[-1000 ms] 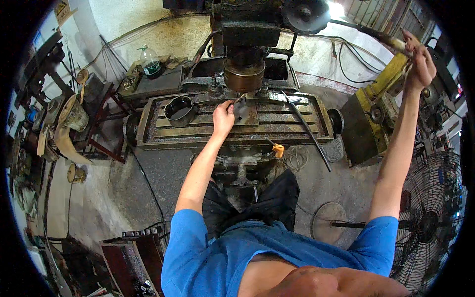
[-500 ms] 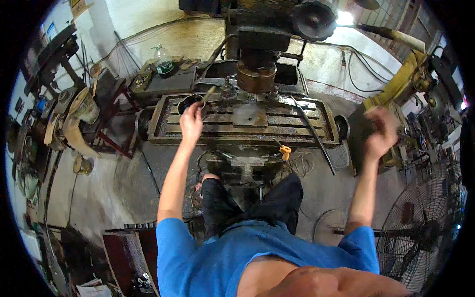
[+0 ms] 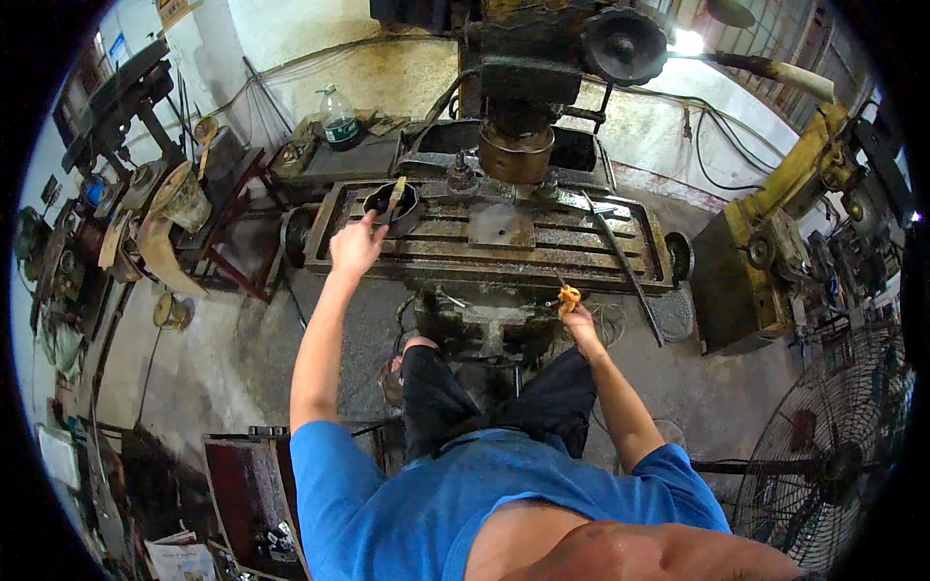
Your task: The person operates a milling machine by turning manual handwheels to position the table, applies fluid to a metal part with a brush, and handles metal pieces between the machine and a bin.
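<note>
Nearest the body, the person's right hand (image 3: 581, 327) is closed on an orange tool (image 3: 570, 298) with a thin dark stem, just off the front edge of the slotted tabletop (image 3: 446, 250). That tool looks stiff and probably light, best taken by its thick orange body; oil on the skin could make it slippery. The right arm bends at the elbow, its forearm angling inward from the blue sleeve. Ahead and to the left, the other arm reaches almost straight, and the left hand (image 3: 356, 249) stands at the near side of a dark pot (image 3: 408, 223), index finger pointing forward. Whether those fingers touch the tan-handled brush (image 3: 397, 192) leaning in the pot cannot be told. The brush should be light, with a stiff handle to pinch near its upper end; the pot seems rigid and likely heavier if it holds liquid, so its outer wall would be the surer hold. Beyond and between the hands lies a flat plate (image 3: 484, 232), likely heavy and hard. To the plate's right, forward of the right hand, a long bar (image 3: 618, 255) slants over the tabletop's edge. Farther ahead, above the tabletop, hangs the round spindle head (image 3: 516, 155).
</note>
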`<state>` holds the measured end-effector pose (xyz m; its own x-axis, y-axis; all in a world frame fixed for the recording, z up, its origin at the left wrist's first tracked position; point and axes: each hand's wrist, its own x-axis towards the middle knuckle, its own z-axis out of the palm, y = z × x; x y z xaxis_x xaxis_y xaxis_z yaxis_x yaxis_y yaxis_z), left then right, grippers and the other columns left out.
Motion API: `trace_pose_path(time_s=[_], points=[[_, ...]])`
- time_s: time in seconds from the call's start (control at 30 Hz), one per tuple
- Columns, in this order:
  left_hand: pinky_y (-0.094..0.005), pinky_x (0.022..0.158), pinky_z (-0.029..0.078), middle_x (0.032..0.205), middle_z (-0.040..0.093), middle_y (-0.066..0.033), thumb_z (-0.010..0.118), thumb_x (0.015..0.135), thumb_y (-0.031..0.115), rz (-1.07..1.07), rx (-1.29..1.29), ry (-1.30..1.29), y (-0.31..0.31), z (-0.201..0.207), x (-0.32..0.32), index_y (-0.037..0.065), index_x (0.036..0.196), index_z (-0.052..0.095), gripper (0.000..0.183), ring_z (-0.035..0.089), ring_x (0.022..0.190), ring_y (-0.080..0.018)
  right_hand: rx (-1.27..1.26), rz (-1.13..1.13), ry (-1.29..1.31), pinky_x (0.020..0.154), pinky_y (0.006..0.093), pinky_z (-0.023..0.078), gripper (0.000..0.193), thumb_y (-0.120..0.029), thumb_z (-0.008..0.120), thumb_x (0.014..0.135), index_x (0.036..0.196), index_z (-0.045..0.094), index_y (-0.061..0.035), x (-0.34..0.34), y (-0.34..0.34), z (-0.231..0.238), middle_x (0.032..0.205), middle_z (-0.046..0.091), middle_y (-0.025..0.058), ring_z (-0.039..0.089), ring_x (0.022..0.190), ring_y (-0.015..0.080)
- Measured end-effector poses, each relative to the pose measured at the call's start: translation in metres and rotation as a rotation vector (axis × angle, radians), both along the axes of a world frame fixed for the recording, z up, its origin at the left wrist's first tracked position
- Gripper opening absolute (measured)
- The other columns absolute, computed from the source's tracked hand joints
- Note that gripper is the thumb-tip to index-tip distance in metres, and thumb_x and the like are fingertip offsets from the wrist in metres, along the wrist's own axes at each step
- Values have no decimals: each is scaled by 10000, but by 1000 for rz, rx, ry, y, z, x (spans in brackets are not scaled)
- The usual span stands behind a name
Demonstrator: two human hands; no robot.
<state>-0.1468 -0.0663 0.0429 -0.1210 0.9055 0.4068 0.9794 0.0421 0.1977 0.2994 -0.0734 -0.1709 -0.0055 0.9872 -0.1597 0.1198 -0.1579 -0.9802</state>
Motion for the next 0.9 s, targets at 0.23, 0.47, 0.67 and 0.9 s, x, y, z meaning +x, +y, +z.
trace_pose_path(time_s=[0.23, 0.47, 0.67, 0.9], points=[[-355, 686, 466, 860, 628, -160, 603, 741, 183, 159, 97, -372, -91, -33, -101, 29, 1045, 579, 342, 612, 790, -287, 401, 142, -112, 515, 261, 400, 362, -127, 587, 562, 904, 552, -13, -42, -44, 60, 640, 517, -5, 470, 563, 106], [-236, 536, 407, 645, 545, -33, 477, 709, -10, 454, 261, -901, -251, -84, -209, 14, 1108, 554, 407, 514, 572, -103, 380, 297, -726, 741, 317, 457, 527, -182, 569, 558, 1048, 516, 5, -35, -45, 243, 789, 611, 162, 582, 740, 329], [-248, 607, 454, 698, 597, -86, 501, 696, -14, 516, 312, -998, -348, -112, -252, -51, 1090, 533, 397, 552, 624, -120, 285, 315, -1320, 680, 412, 489, 290, -243, 558, 579, 700, 616, 15, -73, 12, 236, 740, 598, 238, 599, 707, 371], [-233, 563, 442, 740, 607, -75, 523, 772, 9, 879, 329, -900, -531, -86, -239, -70, 1063, 542, 302, 539, 619, -114, 420, 335, -1300, 662, 427, 489, 265, -250, 596, 631, 763, 618, -22, -123, 75, 200, 777, 616, 193, 606, 750, 343]])
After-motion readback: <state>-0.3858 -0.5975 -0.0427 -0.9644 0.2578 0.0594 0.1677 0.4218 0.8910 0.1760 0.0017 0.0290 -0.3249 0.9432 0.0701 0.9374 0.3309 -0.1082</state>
